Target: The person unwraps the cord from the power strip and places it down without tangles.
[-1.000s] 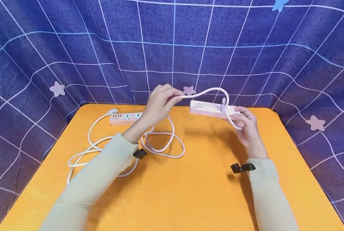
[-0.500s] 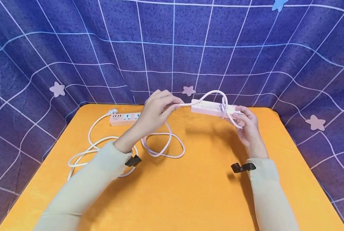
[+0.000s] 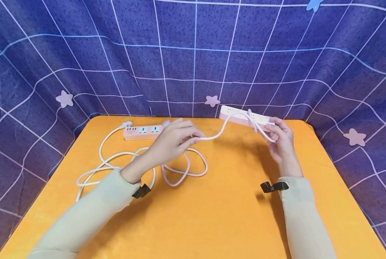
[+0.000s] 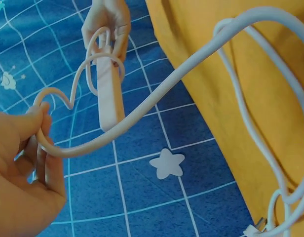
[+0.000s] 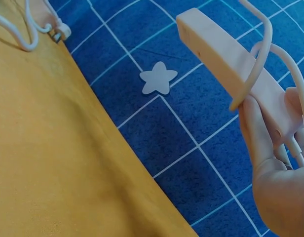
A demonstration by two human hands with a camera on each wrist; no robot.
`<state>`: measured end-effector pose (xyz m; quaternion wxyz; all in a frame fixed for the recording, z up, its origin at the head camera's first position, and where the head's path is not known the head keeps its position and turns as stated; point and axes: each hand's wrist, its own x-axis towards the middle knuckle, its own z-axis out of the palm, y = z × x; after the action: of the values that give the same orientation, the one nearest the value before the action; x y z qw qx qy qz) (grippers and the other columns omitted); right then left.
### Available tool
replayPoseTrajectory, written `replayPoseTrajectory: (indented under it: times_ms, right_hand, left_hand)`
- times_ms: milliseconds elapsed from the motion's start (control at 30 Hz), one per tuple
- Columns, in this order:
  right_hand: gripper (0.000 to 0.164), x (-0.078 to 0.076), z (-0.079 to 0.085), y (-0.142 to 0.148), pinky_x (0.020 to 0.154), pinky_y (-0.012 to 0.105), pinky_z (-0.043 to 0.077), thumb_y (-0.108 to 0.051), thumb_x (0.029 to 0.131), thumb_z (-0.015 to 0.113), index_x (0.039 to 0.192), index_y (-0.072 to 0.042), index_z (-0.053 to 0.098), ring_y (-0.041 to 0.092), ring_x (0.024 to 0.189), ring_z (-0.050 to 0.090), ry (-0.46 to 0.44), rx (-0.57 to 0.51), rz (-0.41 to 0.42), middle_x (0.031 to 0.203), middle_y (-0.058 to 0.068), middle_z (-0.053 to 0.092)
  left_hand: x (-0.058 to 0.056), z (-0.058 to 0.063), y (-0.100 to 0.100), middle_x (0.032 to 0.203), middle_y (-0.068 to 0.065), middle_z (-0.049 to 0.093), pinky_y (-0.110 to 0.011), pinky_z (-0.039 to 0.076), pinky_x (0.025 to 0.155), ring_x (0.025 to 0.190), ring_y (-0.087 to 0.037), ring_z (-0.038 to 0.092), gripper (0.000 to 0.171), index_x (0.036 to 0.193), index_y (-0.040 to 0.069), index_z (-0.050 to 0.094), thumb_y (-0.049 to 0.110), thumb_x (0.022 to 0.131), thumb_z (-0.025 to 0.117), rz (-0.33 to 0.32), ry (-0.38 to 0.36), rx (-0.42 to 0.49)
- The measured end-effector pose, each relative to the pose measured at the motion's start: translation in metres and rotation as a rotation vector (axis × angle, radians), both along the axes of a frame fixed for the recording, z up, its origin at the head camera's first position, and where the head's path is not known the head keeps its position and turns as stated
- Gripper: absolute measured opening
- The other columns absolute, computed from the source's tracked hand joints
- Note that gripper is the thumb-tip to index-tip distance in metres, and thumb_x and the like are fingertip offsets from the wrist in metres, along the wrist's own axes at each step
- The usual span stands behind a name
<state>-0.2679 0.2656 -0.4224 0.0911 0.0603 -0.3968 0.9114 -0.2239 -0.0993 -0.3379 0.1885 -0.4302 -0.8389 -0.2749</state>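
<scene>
My right hand point(image 3: 282, 140) grips the near end of a pink-and-white power strip point(image 3: 236, 115), raised above the table with its far end tilted up. The strip's white cord point(image 5: 263, 54) loops once around its body near that hand. My left hand point(image 3: 175, 140) pinches the same cord between thumb and fingers, left of the strip, with a slack curve running between the two hands. In the left wrist view the cord point(image 4: 162, 91) passes through the left fingertips and runs off toward the coils over the table.
A second pink power strip point(image 3: 139, 133) lies at the table's back left, a white plug point(image 3: 126, 125) by its left end. Loose white cord point(image 3: 103, 167) coils on the orange tablecloth point(image 3: 212, 216). A blue grid-patterned curtain point(image 3: 180, 61) hangs behind and at both sides.
My left hand has moved down and slightly left with the cord, so its arch over the strip has dropped lower. The right hand has shifted slightly right, the strip's far end tilting up.
</scene>
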Motion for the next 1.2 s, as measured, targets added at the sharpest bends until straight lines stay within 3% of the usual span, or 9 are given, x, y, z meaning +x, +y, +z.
replayPoseTrajectory:
  times_ms: [267, 567, 700, 967, 1200]
  right_hand:
    - [0.028, 0.000, 0.001, 0.003, 0.070, 0.025, 0.063, 0.014, 0.101, 0.050, 0.100, -0.004, 0.071, 0.015, 0.073, 0.075, -0.012, -0.005, -0.012, 0.097, 0.008, 0.068]
    - [0.026, 0.000, 0.002, 0.003, 0.071, 0.025, 0.063, 0.014, 0.099, 0.053, 0.100, -0.004, 0.071, 0.016, 0.075, 0.076, 0.004, -0.031, -0.013, 0.093, 0.009, 0.071]
    - [0.025, 0.001, 0.002, 0.004, 0.072, 0.025, 0.063, 0.014, 0.099, 0.054, 0.099, -0.004, 0.071, 0.017, 0.077, 0.077, 0.008, -0.022, -0.025, 0.095, 0.009, 0.071]
    - [0.026, 0.001, 0.003, 0.003, 0.077, 0.029, 0.064, 0.016, 0.098, 0.053, 0.099, -0.002, 0.071, 0.016, 0.073, 0.076, 0.015, -0.025, -0.033, 0.094, 0.010, 0.070]
    - [0.030, 0.000, 0.001, 0.000, 0.079, 0.030, 0.064, 0.018, 0.098, 0.049, 0.100, -0.003, 0.071, 0.017, 0.079, 0.078, 0.025, -0.003, -0.016, 0.099, 0.010, 0.070]
  left_hand:
    - [0.000, -0.012, -0.004, 0.093, 0.005, 0.067, -0.033, 0.045, 0.079, 0.083, -0.015, 0.051, 0.010, 0.107, 0.015, 0.079, 0.017, 0.104, 0.069, -0.042, -0.084, -0.151]
    - [-0.012, -0.030, -0.003, 0.096, 0.005, 0.070, -0.035, 0.046, 0.087, 0.082, -0.013, 0.056, 0.011, 0.105, 0.014, 0.080, 0.019, 0.104, 0.070, -0.058, -0.085, -0.257]
    - [-0.024, -0.037, 0.000, 0.096, 0.004, 0.072, -0.037, 0.048, 0.088, 0.086, -0.015, 0.061, 0.010, 0.104, 0.013, 0.081, 0.018, 0.102, 0.072, -0.016, -0.106, -0.283]
    - [-0.057, -0.051, 0.006, 0.101, 0.001, 0.077, -0.041, 0.051, 0.097, 0.097, -0.020, 0.070, 0.010, 0.105, 0.015, 0.083, 0.018, 0.100, 0.075, 0.091, -0.229, -0.332]
    - [-0.079, -0.066, 0.012, 0.106, -0.001, 0.077, -0.040, 0.055, 0.093, 0.101, -0.021, 0.070, 0.014, 0.108, 0.016, 0.084, 0.023, 0.102, 0.073, 0.177, -0.301, -0.394]
